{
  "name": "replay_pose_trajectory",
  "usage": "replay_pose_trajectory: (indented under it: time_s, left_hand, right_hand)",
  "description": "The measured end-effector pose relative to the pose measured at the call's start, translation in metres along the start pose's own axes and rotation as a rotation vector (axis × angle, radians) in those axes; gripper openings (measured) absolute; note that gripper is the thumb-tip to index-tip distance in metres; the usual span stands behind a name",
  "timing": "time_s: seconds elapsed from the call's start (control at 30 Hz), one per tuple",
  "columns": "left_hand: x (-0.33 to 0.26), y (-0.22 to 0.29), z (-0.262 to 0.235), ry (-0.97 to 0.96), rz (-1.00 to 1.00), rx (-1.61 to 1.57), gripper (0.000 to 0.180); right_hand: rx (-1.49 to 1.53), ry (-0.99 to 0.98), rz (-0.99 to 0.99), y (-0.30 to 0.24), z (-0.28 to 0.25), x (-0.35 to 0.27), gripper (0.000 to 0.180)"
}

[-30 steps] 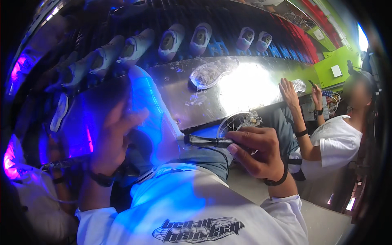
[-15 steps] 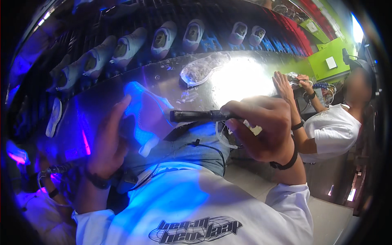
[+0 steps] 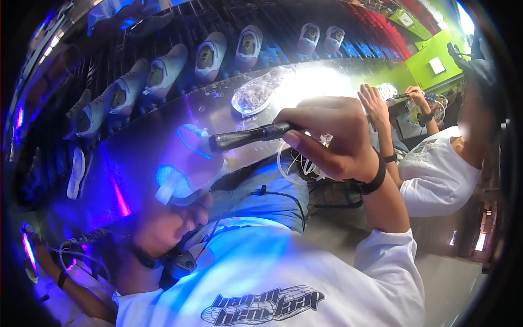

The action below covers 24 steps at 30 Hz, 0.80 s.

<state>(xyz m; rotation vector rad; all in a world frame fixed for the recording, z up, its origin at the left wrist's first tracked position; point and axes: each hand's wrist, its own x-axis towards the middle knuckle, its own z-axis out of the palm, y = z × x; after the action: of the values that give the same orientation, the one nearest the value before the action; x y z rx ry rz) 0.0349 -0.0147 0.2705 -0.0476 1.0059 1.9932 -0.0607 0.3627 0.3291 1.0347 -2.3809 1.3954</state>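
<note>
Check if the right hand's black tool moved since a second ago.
Yes. Against the metal bench, the black tool has moved up the picture, from below the near edge to overlapping the top.

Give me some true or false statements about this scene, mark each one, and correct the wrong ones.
The right hand holds a dark tool. True.
The left hand holds a matching tool. False: it is near the blue-lit shoe, and no tool shows in it.
Pale shoes stand in a row beyond the metal bench. True.
The co-worker on the right wears a black shirt. False: it is white.
A dark band circles the right wrist. True.
</note>
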Motion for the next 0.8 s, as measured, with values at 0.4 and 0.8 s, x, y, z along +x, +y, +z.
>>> replay_pose_trajectory:
  time_s: [0.4,0.8]
  left_hand:
    - [0.021,-0.006,0.027,-0.161,-0.209,-1.171,0.043]
    - [0.045,0.004,0.055,0.182,-0.159,-0.683,0.029]
  right_hand:
    - [0.434,0.178,0.155,0.024,0.041,-0.035,0.026]
    - [0.411,0.191,0.311,0.055,0.066,-0.085,0.022]
